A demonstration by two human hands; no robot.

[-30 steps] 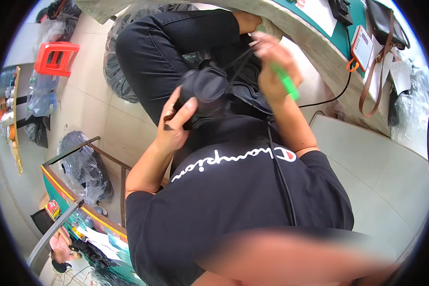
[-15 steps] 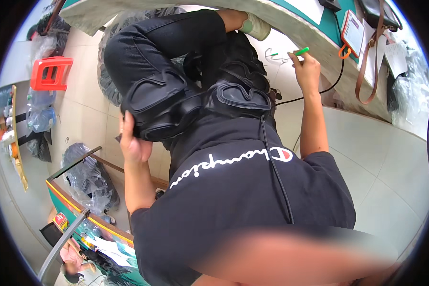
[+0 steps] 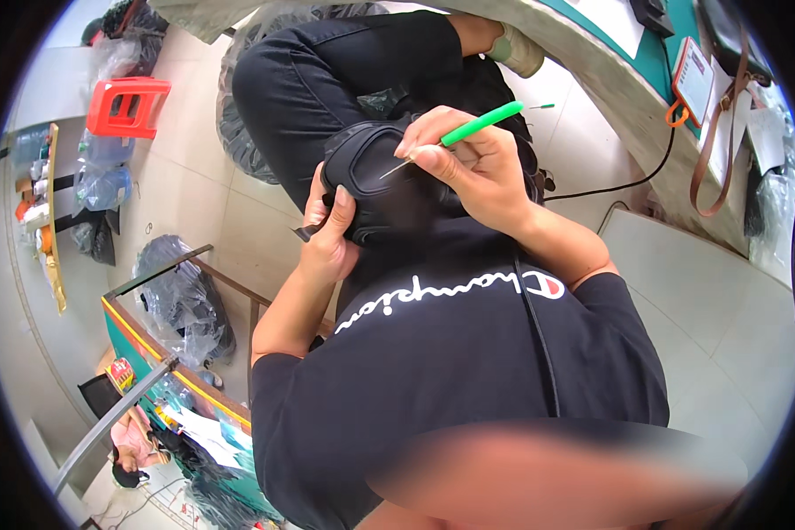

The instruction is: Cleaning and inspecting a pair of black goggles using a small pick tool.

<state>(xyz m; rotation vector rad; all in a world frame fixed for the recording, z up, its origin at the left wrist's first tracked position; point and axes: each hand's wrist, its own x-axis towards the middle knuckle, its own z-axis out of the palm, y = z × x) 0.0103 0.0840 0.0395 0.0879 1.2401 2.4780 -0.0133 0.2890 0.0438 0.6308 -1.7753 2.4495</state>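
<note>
My left hand (image 3: 329, 225) grips the edge of a black padded piece (image 3: 359, 168) with a raised, curved rim, thumb on top, above my lap. A dark flap sticks out beside that hand. In my right hand (image 3: 477, 172) is a green-handled awl (image 3: 484, 123), pinched between thumb and fingers. Its thin metal shaft slants down to the left, and the tip is over the black piece; I cannot tell whether it touches. More black material lies on my lap, partly hidden by my right hand.
A worktable (image 3: 583, 49) with a phone-like device (image 3: 693, 75) and a brown strap (image 3: 708, 168) is at the upper right. A red stool (image 3: 128, 106) stands left. Lower left are a plastic-wrapped bundle (image 3: 181, 291), another table and a seated person (image 3: 131, 442). A black cord (image 3: 618, 177) hangs nearby.
My right hand has come left and nearer with the awl, from beside the worktable to over the black piece. My left hand has moved right and up, raising the piece's edge.
</note>
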